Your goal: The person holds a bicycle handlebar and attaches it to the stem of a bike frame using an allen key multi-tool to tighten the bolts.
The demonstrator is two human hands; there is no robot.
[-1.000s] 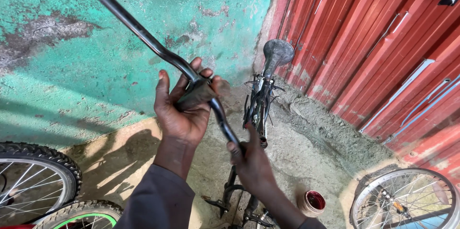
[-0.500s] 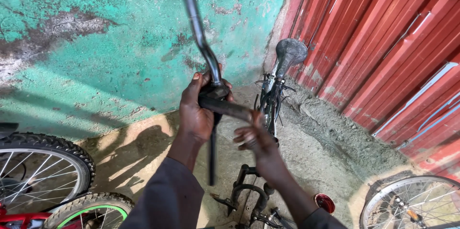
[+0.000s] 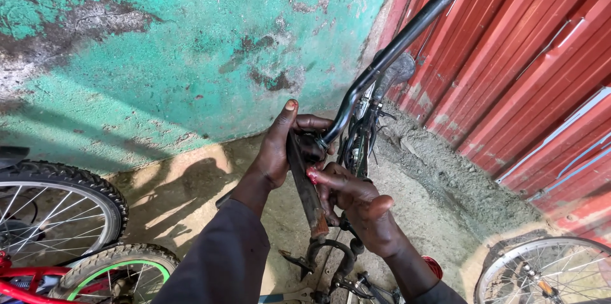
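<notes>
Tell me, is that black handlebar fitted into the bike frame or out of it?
Out: both hands hold the handlebar, its rusty stem bare above the frame.

This looks like an outdoor, makeshift bicycle repair spot in a corner between two walls. A worn teal-painted wall with flaking patches fills the upper left of the frame, and red corrugated metal sheeting covers the right. The ground is bare dirt and rough concrete. Bicycle wheels sit at the lower left, another spoked wheel at the lower right, and a stripped bicycle frame leans in the corner
</notes>
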